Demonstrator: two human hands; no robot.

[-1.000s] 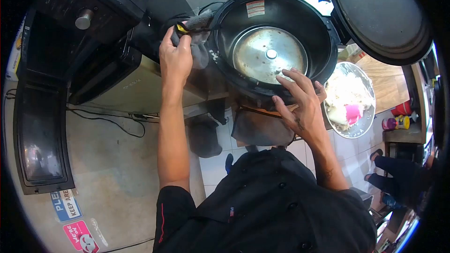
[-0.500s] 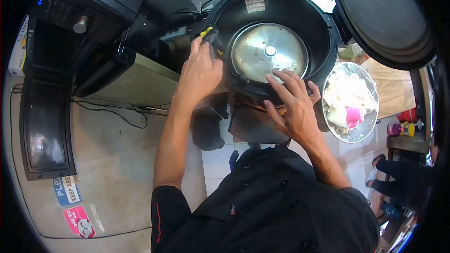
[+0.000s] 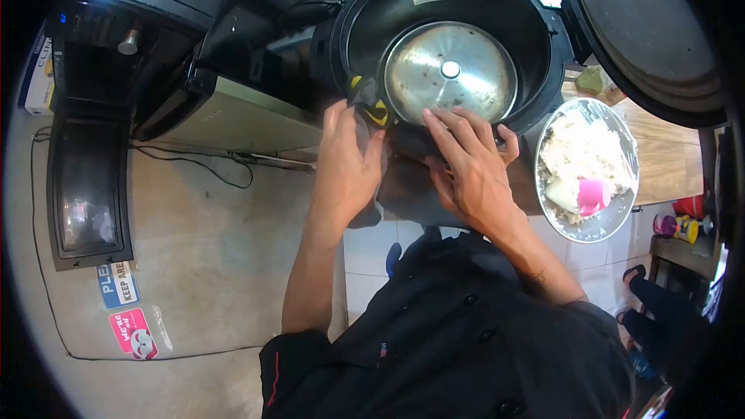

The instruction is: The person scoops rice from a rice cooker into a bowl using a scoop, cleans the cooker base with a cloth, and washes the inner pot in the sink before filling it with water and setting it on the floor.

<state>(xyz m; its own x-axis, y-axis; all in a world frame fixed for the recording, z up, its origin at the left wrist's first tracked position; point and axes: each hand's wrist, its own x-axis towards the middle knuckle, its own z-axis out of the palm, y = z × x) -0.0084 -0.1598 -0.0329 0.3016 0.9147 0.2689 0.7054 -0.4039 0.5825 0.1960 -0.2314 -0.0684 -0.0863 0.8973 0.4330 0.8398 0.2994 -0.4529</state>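
Observation:
A large black rice cooker (image 3: 335, 70) stands wide open in front of me, with a round metal heating plate (image 3: 434, 50) bare at its bottom. My left hand (image 3: 347, 159) is closed on a grey cloth (image 3: 365, 91) with yellow patches and presses it against the front left of the cooker's rim. Over the front rim lies my right hand (image 3: 475, 159), its fingers stretched toward the heating plate and the thumb outside. The cooker's hinged lid (image 3: 644, 31) is swung up at the right.
Right of the cooker, a metal bowl (image 3: 604, 231) holds white rice (image 3: 578, 147) and a pink-and-white scoop (image 3: 591, 196) on a wooden surface (image 3: 660, 151). A black machine (image 3: 147, 8) with a lowered door (image 3: 91, 194) is at left. Another person's legs (image 3: 660, 295) show at lower right.
My left hand has slid the cloth along the rim from the left side toward the front. My right hand stays at the front rim. The whole view has shifted slightly.

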